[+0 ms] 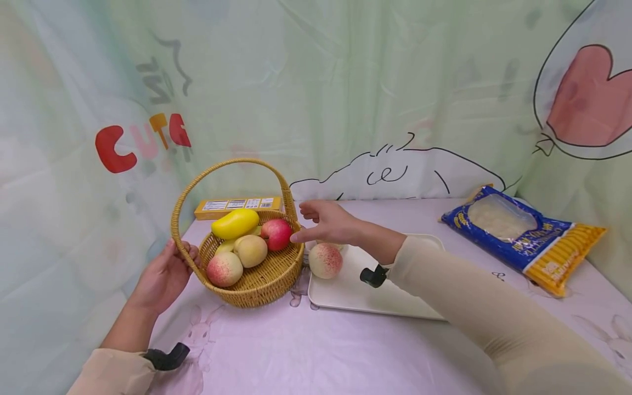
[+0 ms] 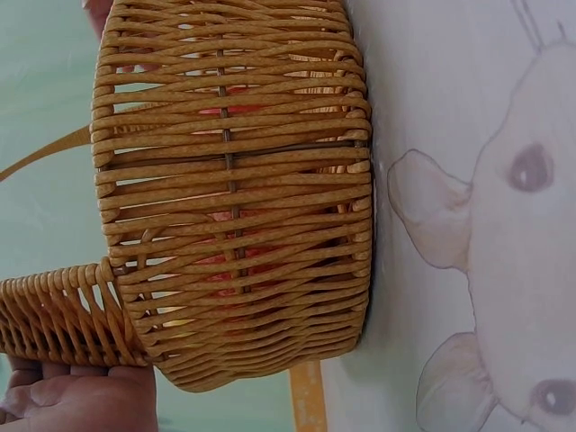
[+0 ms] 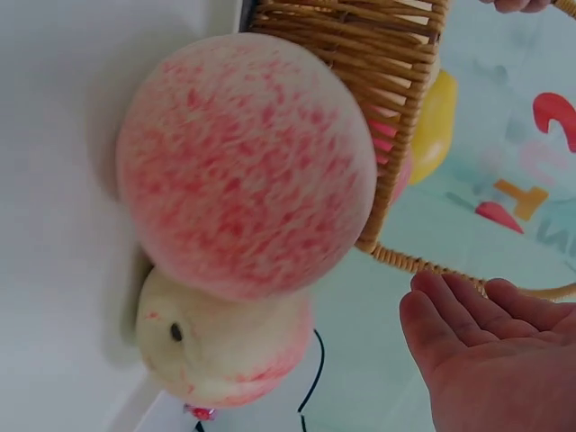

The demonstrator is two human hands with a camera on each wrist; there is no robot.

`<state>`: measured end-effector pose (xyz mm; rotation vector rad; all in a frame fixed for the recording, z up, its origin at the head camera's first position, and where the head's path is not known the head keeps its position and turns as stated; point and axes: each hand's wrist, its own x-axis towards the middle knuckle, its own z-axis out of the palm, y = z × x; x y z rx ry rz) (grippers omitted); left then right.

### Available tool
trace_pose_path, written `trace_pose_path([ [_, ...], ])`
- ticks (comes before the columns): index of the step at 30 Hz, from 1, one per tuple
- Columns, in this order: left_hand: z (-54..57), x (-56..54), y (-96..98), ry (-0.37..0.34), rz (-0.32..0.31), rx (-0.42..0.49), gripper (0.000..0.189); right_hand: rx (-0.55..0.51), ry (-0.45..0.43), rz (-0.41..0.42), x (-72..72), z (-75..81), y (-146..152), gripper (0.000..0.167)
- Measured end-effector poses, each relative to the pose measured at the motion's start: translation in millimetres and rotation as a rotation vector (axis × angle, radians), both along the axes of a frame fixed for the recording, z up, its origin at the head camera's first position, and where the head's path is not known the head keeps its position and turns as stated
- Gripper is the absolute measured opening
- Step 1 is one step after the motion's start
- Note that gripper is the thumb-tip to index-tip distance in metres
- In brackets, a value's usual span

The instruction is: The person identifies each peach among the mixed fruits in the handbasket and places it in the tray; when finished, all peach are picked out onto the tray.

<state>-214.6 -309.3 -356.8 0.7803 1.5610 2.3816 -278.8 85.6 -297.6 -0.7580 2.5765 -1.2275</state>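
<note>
A round wicker basket (image 1: 261, 285) with a tall arched handle stands on the left of the table. In it lie a yellow mango (image 1: 236, 223), a red apple (image 1: 276, 235), a peach (image 1: 224, 269) and a yellowish round fruit (image 1: 252, 250). My left hand (image 1: 163, 274) grips the handle's lower left side; its fingers (image 2: 54, 371) show behind the weave in the left wrist view. By the basket's right rim, my right hand (image 1: 333, 222) holds nothing, thumb pointing at the apple. Below it a peach (image 1: 326, 260) sits on a white tray (image 1: 365, 299), with a second peach (image 3: 220, 342) beside it.
Behind the basket lies a yellow-orange box (image 1: 207, 210). A blue and yellow bag (image 1: 523, 236) with a clear window rests at the back right. Printed curtains (image 1: 345, 99) hang around the table, which has a rabbit-patterned cloth (image 1: 316, 351).
</note>
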Motion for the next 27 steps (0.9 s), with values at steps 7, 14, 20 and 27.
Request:
trace_pose_path([
  [7,-0.2,-2.2,-0.6,0.003,-0.024,-0.003,0.044,0.045,0.01,0.053,2.5,7.5,-17,0.09],
  [14,-0.2,-0.1,-3.9,0.013,-0.036,-0.005,0.044,0.123,0.001,0.067,2.1,14.4,-35,0.101],
  [20,-1.3,1.3,-4.2,0.02,-0.018,-0.005,0.045,0.184,0.021,0.099,-0.6,19.4,-46,0.1],
  [27,-2.7,-2.9,-2.0,0.033,-0.041,0.0,0.046,0.249,0.064,0.168,-6.8,22.4,-57,0.096],
])
